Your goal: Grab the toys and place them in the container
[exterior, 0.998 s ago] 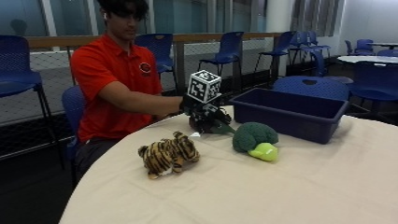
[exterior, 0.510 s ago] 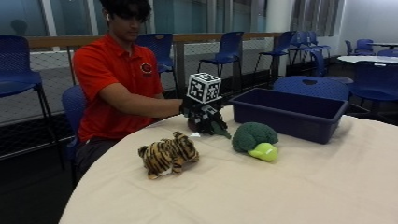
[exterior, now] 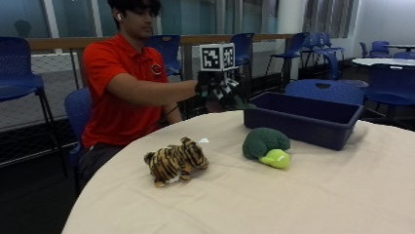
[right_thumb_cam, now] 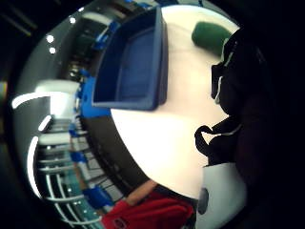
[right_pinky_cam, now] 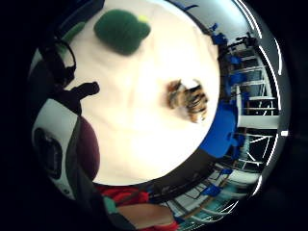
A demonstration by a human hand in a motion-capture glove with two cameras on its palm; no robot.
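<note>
1. Striped plush tiger (exterior: 176,161), fuzzy and lumpy, lies on the cream tablecloth (exterior: 272,204) nearest the camera, well below the gloved right hand (exterior: 220,92).
2. Green broccoli plush (exterior: 267,147), rounded, sits beside it, near the bin.
3. Blue plastic container (exterior: 305,119), rectangular, sits just beside the raised hand.
4. The hand holds a dark purplish toy (right_pinky_cam: 86,147), fingers curled round it.

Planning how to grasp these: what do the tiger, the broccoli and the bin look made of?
Tiger: looks like plush fabric, with a fuzzy striped surface and a soft rounded shape. Broccoli: also seems plush, with a matte, nubbly dark green top and a smoother lime stem. Bin: probably rigid plastic, going by its straight blue walls, even rim and slight sheen.
</note>
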